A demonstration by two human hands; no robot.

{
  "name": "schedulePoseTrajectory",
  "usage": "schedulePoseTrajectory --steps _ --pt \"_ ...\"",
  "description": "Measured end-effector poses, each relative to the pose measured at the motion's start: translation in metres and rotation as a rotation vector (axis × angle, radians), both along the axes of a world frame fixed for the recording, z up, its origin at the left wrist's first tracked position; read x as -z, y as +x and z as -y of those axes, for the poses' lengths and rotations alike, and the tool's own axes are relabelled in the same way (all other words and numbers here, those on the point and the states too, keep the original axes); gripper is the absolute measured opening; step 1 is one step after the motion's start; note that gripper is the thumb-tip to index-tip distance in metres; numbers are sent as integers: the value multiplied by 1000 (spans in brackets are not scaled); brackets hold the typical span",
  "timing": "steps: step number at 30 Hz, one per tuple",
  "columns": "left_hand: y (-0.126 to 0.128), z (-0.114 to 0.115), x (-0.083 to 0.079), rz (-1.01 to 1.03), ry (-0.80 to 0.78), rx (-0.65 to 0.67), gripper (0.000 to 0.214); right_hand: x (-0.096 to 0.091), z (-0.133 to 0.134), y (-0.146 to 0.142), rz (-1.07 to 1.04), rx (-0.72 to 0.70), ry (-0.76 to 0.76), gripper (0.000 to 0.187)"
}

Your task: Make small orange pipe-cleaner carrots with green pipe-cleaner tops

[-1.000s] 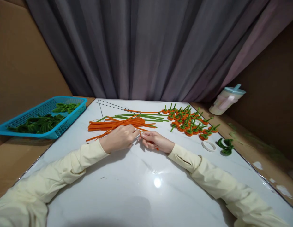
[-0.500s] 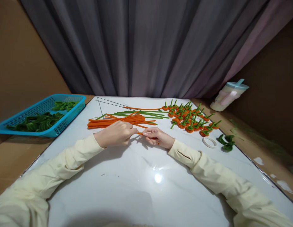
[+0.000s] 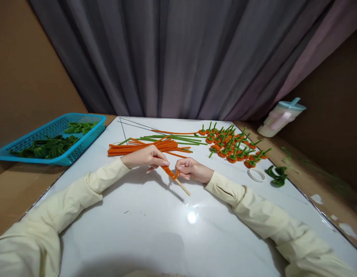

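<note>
A slim wooden stick slants down toward me over the table, its upper part wrapped in turns of orange pipe cleaner. My left hand is closed around the wrapped end, fingertips pinching stick and pipe cleaner together. Close to its right, my right hand pinches the free end of the orange pipe cleaner, which bends up from the lowest turn. Just behind my left hand lies a bundle of orange pipe cleaners, with green pipe cleaners beyond it.
Several small orange pumpkins with green stems cover the back right. Nearby are a white tape roll and curled green pieces. A blue basket holding green pieces stands left, a lidded cup right. Dark curtains hang behind.
The stick has come into view, pointing toward me with orange turns around it. My left hand has tilted and moved slightly right; my right hand has curled and grips the pipe cleaner's end.
</note>
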State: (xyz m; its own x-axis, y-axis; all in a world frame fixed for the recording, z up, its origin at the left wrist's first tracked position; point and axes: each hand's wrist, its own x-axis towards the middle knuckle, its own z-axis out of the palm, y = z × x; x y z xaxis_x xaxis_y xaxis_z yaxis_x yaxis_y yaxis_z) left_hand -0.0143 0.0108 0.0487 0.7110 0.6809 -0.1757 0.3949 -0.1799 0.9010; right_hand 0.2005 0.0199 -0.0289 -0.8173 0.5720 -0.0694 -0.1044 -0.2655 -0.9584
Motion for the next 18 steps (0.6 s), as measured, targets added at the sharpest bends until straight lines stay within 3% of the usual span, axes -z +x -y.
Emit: schedulePoseTrajectory --steps 6,10,13,18 --pt "6 -1 11 224 -449 -222 21 0 -4 0 -31 141 12 31" --pt "10 2 8 286 -588 -326 22 -1 -6 -2 -40 225 22 30" --pt "11 3 6 355 -711 -387 18 -1 -5 -3 -44 234 25 29" --pt "5 -4 12 528 -1118 -483 18 -2 -3 -2 -58 219 55 29"
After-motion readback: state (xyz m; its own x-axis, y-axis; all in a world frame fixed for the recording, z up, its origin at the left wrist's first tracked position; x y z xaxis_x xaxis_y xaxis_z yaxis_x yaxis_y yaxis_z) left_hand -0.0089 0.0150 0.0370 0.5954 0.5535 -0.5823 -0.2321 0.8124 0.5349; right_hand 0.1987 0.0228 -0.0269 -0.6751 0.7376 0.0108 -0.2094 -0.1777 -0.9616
